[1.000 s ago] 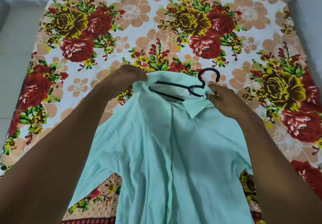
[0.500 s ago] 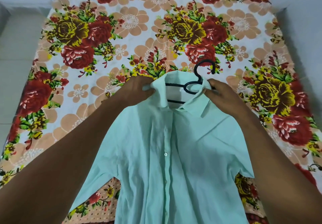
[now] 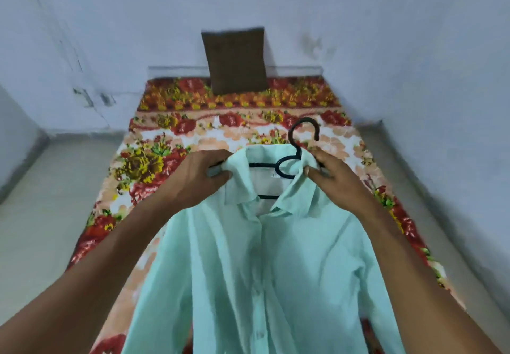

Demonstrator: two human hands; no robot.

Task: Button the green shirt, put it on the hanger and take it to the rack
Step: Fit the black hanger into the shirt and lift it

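The pale green shirt point(image 3: 265, 271) hangs buttoned on a black hanger point(image 3: 296, 158), lifted above the bed. The hanger's hook sticks up out of the open collar, and its bars show inside the neck. My left hand point(image 3: 193, 180) grips the shirt's left shoulder at the collar, fingers curled round cloth and the hanger's end. My right hand point(image 3: 334, 174) pinches the right side of the collar and shoulder. The shirt's lower part runs out of the bottom of the view.
Below the shirt lies a mattress with a floral sheet point(image 3: 154, 166) on the floor. A brown cushion point(image 3: 236, 60) leans on the pale wall at its far end. Bare floor runs along both sides of the mattress. No rack is in view.
Both hands have raised the shirt and hanger off the sheet. The view has tilted up, so the far wall and the cushion now show.
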